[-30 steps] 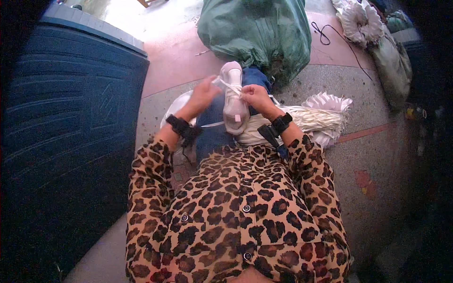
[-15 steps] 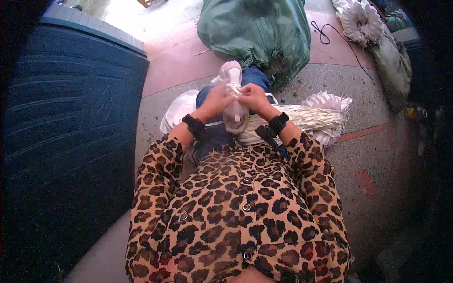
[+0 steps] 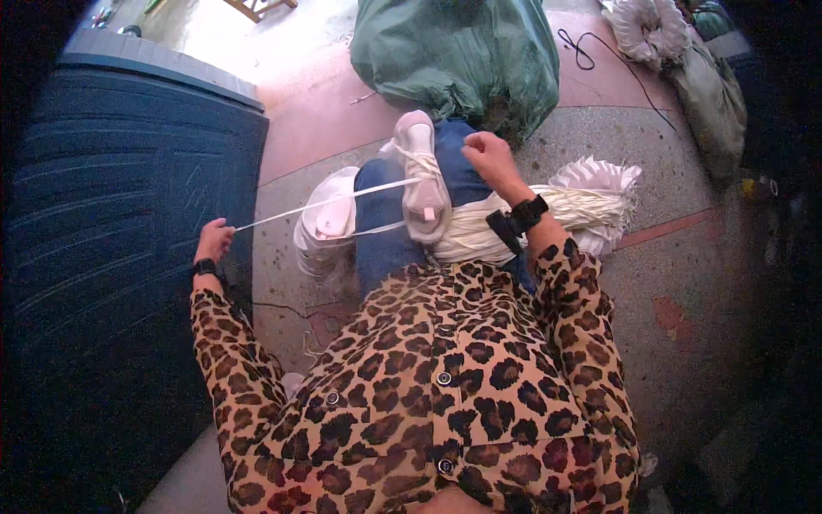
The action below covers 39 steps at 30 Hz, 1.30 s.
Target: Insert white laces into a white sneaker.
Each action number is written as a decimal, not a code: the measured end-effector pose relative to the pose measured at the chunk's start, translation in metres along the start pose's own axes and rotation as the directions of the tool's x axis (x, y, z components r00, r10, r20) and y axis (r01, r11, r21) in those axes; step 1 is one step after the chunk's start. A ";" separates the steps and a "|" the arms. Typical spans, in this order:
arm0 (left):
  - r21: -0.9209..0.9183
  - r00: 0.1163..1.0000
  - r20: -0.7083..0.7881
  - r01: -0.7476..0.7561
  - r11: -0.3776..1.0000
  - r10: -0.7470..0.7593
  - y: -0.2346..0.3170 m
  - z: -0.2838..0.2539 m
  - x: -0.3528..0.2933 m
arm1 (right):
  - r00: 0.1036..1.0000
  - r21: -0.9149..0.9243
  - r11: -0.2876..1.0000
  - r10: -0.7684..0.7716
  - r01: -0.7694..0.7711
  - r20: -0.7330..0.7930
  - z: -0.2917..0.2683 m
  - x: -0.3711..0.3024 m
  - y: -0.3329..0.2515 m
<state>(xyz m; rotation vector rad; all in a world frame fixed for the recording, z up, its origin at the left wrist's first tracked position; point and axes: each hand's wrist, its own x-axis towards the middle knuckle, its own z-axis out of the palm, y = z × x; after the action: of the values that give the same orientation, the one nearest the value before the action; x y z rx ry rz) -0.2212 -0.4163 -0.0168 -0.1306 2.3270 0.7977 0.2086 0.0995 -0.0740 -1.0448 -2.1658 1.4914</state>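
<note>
Shoelace (image 3: 325,202); now taut; left fingers (image 3: 224,230) farther out; right fingers (image 3: 476,149) withdrawn

Taut white lace (image 3: 325,204) spanned left hand (image 3: 214,240) to shoe (image 3: 424,208), barring crossing there. Blue panel (image 3: 137,171) walled off left side, green bag (image 3: 454,60) blocked far side. Gap between shoe and right hand (image 3: 491,158) was free.

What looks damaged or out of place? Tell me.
A reddish patch on the grey floor, lower right, looks odd for its differing colour; stain or damage, unclear. A dark cord lies loosely looped at upper right. The shoe shows no clear damage.
</note>
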 end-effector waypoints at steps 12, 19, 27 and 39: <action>0.254 0.663 0.208 -0.746 0.615 0.719 0.101 0.240 -0.030 | 0.989 0.472 0.869 0.120 -0.149 0.091 0.026 0.006 -0.043; 0.177 0.440 0.475 -0.896 0.407 0.762 0.170 0.324 -0.130 | 0.907 0.825 0.564 0.365 -0.038 -0.208 -0.136 0.017 0.023; 0.320 0.492 0.726 -0.860 0.397 0.480 0.210 0.318 -0.150 | 0.828 -0.171 0.985 -0.097 0.001 -0.552 -0.123 0.008 0.075; 0.300 -0.319 0.697 -0.684 -0.665 0.642 0.190 0.318 -0.184 | 0.793 -0.584 0.540 -0.463 0.606 0.396 0.019 -0.008 -0.031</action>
<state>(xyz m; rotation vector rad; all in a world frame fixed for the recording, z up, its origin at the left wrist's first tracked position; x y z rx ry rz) 0.0449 -0.1001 0.0064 2.7914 1.7206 0.0819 0.1904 0.0749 -0.0522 -0.2772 -2.9139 0.4859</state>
